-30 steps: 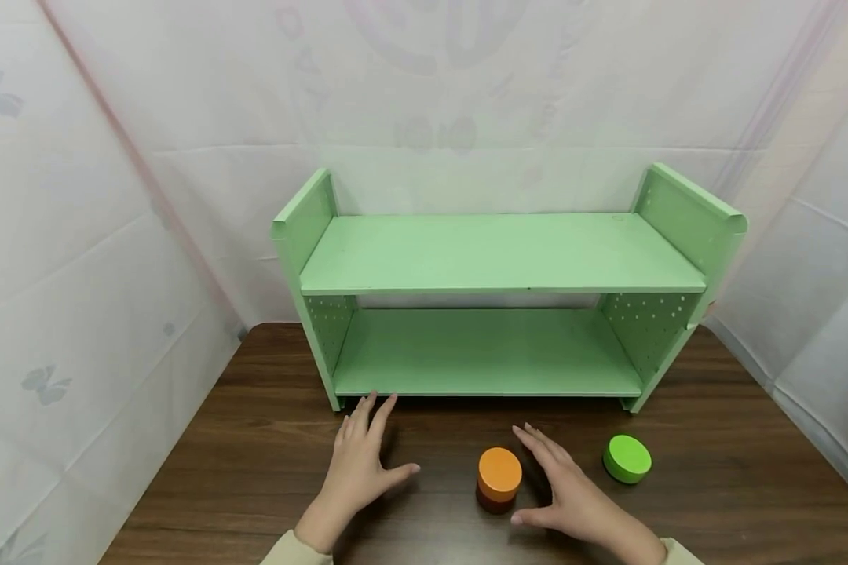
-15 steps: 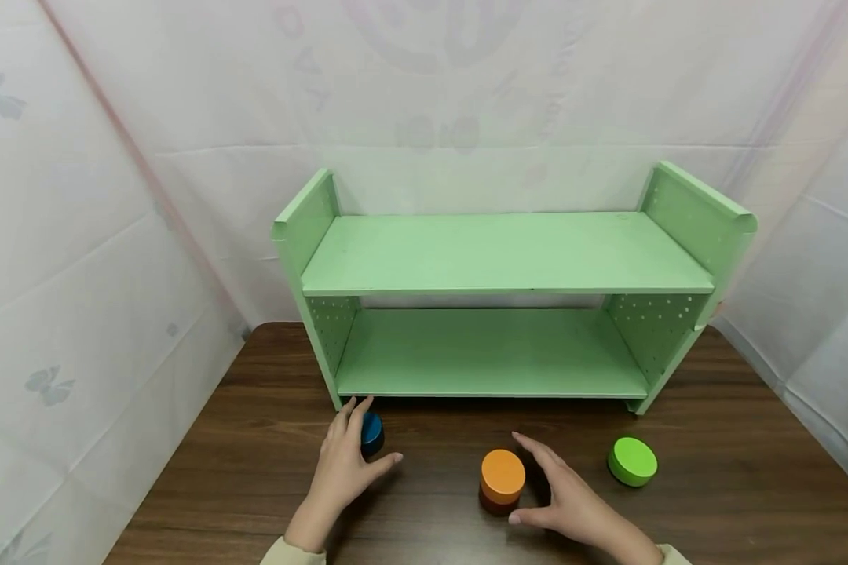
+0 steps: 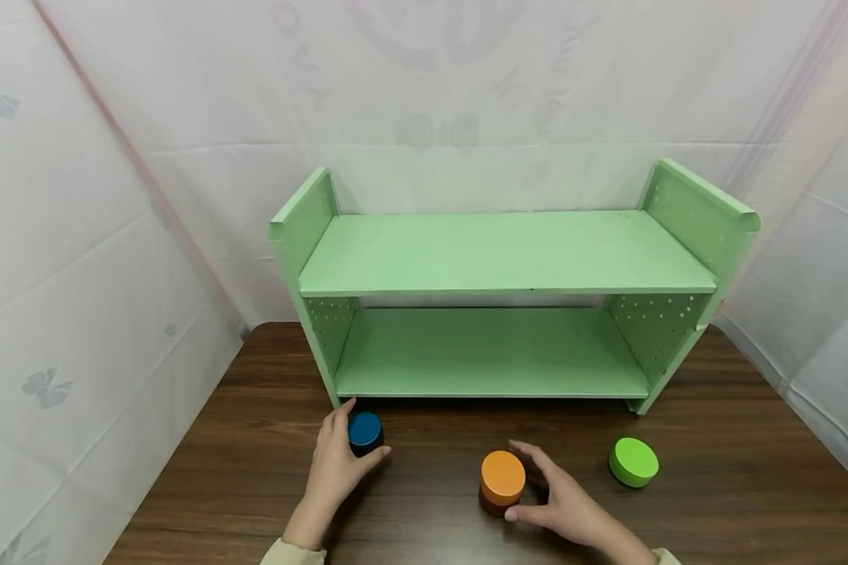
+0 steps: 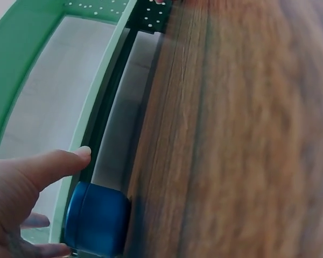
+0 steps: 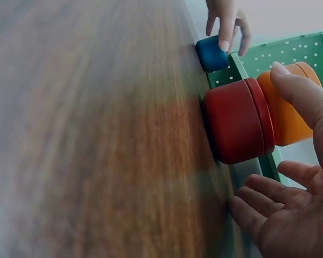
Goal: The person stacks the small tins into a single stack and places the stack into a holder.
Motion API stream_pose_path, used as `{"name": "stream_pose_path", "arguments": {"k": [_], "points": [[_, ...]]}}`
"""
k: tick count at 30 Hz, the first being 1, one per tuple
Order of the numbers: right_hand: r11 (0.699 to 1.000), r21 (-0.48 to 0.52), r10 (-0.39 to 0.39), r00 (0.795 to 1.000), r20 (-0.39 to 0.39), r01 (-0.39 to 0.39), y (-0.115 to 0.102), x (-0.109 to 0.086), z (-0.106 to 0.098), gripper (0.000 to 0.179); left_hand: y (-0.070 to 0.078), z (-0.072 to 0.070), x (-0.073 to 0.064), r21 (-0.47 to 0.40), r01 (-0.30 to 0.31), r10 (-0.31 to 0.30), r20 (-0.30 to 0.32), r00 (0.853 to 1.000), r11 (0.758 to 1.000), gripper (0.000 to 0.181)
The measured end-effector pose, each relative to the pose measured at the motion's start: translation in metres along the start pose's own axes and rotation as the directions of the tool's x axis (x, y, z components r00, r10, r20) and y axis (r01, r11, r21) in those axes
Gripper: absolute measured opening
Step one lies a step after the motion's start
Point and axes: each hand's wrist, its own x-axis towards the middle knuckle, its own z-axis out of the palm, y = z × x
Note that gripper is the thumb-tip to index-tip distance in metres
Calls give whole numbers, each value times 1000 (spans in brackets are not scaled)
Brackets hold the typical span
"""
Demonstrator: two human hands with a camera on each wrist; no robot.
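Note:
My left hand (image 3: pixel 334 463) is spread beside a small round blue jar (image 3: pixel 365 432) on the table, with fingers at its left side. In the left wrist view the thumb lies straight, apart from the jar. An orange jar (image 3: pixel 503 472) stands on top of a red jar (image 5: pixel 236 122), stacked on the table. To the right of this stack is my right hand (image 3: pixel 564 502), thumb and fingers parted around its side. In the right wrist view the thumb tip overlaps the orange jar; I cannot tell whether it touches. The other fingers are straight and hold nothing.
A light green two-tier shelf rack (image 3: pixel 495 353) with raised perforated sides stands behind the jars. A bright green jar (image 3: pixel 634 462) sits on the dark wood table (image 3: pixel 254 447), to the right of my right hand. White printed cloth (image 3: pixel 184 86) hangs around the table.
My left hand has moved left and slightly down, and the blue jar, hidden at first, now shows beside it. The right hand has drawn slightly closer to the stacked jars.

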Motion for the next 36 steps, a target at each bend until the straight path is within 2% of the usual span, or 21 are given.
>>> {"name": "stream_pose_path", "arguments": {"k": [7,17,23,27,36], "points": [[995,96,3,1000,-5,-2,4,1,1,79,-6,4,3,-45,51,-51,16,999,998,89],[990,140,-34,998,47,27,10,0,3,71,-13,7,5,-92,50,-49,11,999,994,87],[979,202,-5,997,83,-12,14,-1,4,69,-18,10,4,-104,51,-51,7,999,993,86],[978,204,19,996,84,-36,14,0,5,70,-21,11,5,-114,55,-55,1,998,992,84],[987,158,12,999,49,-20,15,0,7,68,-23,10,6,-131,82,-79,24,997,988,79]]}}
